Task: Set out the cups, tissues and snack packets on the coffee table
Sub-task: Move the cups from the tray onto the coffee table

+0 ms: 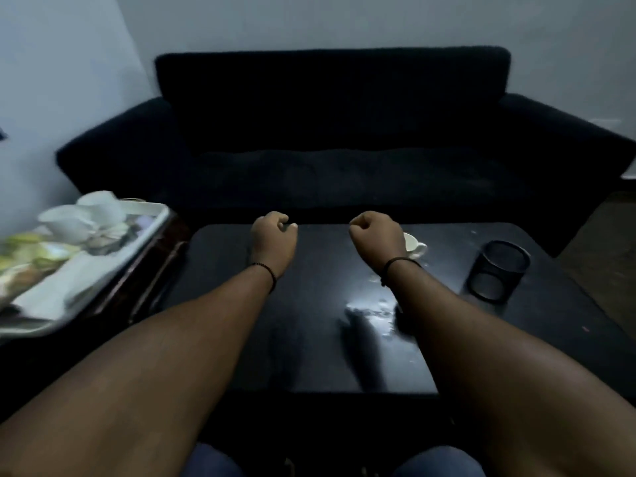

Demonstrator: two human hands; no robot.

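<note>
A white tray (151, 225) stands on a side table at the left. It carries white cups (79, 218), blurred yellow-green snack packets (31, 256) and what looks like white tissues (51, 290). One white cup (414, 244) sits on the dark coffee table (309, 339), partly hidden behind my right wrist. My left hand (273, 235) and my right hand (377, 234) hover over the table's far half, both curled into loose fists with nothing in them.
A black mesh holder (497, 270) stands on the right side of the coffee table. A dark sofa (330, 132) runs along the far side. The brown side table (148, 273) touches the coffee table's left edge. A shiny patch marks the tabletop near my right forearm.
</note>
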